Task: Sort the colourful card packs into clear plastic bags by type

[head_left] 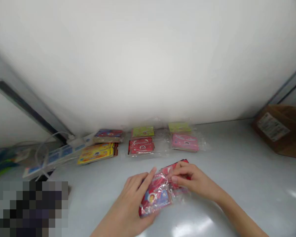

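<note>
My left hand (134,200) is wrapped around a clear plastic bag of cards (155,197), whose front card is blue and red with a yellow figure. Pinched at the bag's upper right is my right hand (191,176), its thumb and fingertips on the clear plastic. Red cards (170,168) lie right by and partly under those fingers; whether they are inside the same bag I cannot tell. Behind the hands, a bagged red card pack (141,145) and a pink card pack (185,142) rest on the grey table.
Yellow cards (96,153) and a blue-red stack (108,134) stand at the left, beside a power strip (61,153) with a white cable. Yellow-green packs (179,127) sit against the wall. A brown paper bag (281,131) stands at the right.
</note>
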The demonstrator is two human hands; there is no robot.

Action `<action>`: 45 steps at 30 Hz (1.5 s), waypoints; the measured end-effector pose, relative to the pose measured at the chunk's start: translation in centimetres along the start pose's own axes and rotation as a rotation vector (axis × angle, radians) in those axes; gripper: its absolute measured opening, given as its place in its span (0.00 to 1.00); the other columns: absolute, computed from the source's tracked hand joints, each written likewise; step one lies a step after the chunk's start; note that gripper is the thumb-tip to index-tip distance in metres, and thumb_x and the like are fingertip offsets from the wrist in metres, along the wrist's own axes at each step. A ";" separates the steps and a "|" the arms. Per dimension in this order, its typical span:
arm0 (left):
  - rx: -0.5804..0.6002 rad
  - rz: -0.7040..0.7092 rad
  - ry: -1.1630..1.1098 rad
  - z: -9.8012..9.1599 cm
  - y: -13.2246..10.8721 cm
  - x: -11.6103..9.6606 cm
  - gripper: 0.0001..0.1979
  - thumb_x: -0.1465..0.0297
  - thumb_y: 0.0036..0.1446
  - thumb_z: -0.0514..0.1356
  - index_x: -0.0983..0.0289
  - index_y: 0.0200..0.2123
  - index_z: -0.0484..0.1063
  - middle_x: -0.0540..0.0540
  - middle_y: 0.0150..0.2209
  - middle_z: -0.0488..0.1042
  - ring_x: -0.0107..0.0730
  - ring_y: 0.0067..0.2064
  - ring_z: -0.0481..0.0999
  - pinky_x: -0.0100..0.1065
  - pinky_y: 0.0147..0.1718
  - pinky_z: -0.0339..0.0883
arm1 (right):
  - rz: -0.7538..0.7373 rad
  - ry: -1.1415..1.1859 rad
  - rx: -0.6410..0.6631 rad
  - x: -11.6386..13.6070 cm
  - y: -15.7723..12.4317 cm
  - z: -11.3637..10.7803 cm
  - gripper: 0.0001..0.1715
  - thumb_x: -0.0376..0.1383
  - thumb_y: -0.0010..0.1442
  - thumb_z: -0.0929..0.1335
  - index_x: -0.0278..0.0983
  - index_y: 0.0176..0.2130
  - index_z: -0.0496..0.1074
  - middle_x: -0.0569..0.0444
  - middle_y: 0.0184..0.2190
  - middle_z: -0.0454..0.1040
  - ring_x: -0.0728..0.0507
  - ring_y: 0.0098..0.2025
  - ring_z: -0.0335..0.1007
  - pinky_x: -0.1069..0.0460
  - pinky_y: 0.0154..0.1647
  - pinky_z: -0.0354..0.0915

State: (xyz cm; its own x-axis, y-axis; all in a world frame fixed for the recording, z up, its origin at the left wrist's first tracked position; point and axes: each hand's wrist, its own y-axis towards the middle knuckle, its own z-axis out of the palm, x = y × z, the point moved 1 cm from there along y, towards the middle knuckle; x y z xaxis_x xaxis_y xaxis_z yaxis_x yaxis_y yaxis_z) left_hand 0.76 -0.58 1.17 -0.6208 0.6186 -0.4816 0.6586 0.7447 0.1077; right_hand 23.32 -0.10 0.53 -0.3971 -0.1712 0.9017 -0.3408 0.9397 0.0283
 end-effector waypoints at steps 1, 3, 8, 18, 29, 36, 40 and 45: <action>-0.013 -0.001 0.004 0.0 0.0 0.0 0.46 0.72 0.47 0.62 0.52 0.63 0.37 0.55 0.55 0.61 0.44 0.54 0.62 0.43 0.52 0.59 | 0.003 0.010 -0.036 -0.1 0.0 -0.2 0.14 0.41 0.57 0.64 0.38 0.31 0.76 0.53 0.29 0.70 0.46 0.33 0.65 0.52 0.35 0.62; -0.030 -0.013 0.013 -0.1 0.1 0.2 0.45 0.73 0.48 0.61 0.52 0.63 0.37 0.55 0.55 0.61 0.44 0.54 0.62 0.43 0.52 0.59 | 0.025 0.027 -0.120 -0.4 0.1 -0.8 0.14 0.42 0.57 0.64 0.37 0.31 0.75 0.53 0.28 0.71 0.46 0.32 0.65 0.52 0.34 0.62; -0.083 -0.035 0.029 -0.7 -0.1 0.8 0.43 0.70 0.52 0.58 0.52 0.63 0.33 0.57 0.57 0.57 0.46 0.55 0.60 0.47 0.52 0.58 | 0.149 -0.143 -0.396 -2.4 0.0 -2.4 0.14 0.43 0.51 0.67 0.36 0.34 0.73 0.53 0.27 0.71 0.45 0.28 0.64 0.51 0.31 0.61; -0.176 -0.036 0.035 -1.1 -0.2 0.8 0.44 0.69 0.51 0.58 0.55 0.63 0.30 0.59 0.56 0.59 0.49 0.54 0.61 0.50 0.51 0.60 | 0.295 -0.206 -0.319 -4.9 -0.5 -3.8 0.10 0.38 0.47 0.68 0.37 0.32 0.70 0.56 0.26 0.69 0.46 0.27 0.64 0.51 0.28 0.60; -0.129 -0.082 0.043 -0.6 0.0 1.1 0.44 0.69 0.53 0.58 0.53 0.63 0.29 0.57 0.57 0.57 0.49 0.55 0.60 0.50 0.53 0.57 | 0.319 -0.031 -0.417 -5.1 -0.6 -4.0 0.15 0.32 0.44 0.68 0.39 0.36 0.68 0.58 0.23 0.66 0.46 0.25 0.63 0.51 0.27 0.59; -0.100 -0.085 0.050 -0.4 0.0 1.7 0.45 0.67 0.54 0.58 0.52 0.63 0.27 0.57 0.59 0.55 0.48 0.56 0.59 0.50 0.53 0.57 | 0.288 0.190 -0.334 -3.7 -0.7 -4.0 0.12 0.39 0.49 0.67 0.39 0.36 0.67 0.56 0.27 0.68 0.46 0.28 0.66 0.52 0.29 0.62; -0.130 -0.079 0.061 -0.5 0.0 1.9 0.44 0.68 0.54 0.57 0.54 0.63 0.28 0.57 0.58 0.57 0.49 0.55 0.60 0.50 0.53 0.58 | 0.318 0.332 -0.281 -2.9 -0.9 -4.0 0.13 0.41 0.49 0.69 0.36 0.33 0.69 0.53 0.29 0.72 0.45 0.30 0.68 0.51 0.32 0.63; -0.118 -0.089 0.062 -0.4 0.0 2.1 0.45 0.68 0.53 0.58 0.53 0.63 0.26 0.58 0.57 0.57 0.48 0.55 0.60 0.50 0.53 0.58 | 0.327 0.385 -0.272 -2.7 -0.9 -4.1 0.14 0.44 0.47 0.70 0.36 0.30 0.70 0.55 0.25 0.71 0.47 0.27 0.66 0.52 0.29 0.60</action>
State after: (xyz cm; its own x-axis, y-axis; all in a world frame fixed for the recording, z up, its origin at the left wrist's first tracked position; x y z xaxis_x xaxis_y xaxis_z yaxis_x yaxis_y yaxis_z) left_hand -0.72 0.78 0.56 -0.7017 0.5604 -0.4398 0.5475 0.8193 0.1704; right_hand 28.14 0.75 -0.16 -0.0892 0.2138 0.9728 -0.0005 0.9767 -0.2147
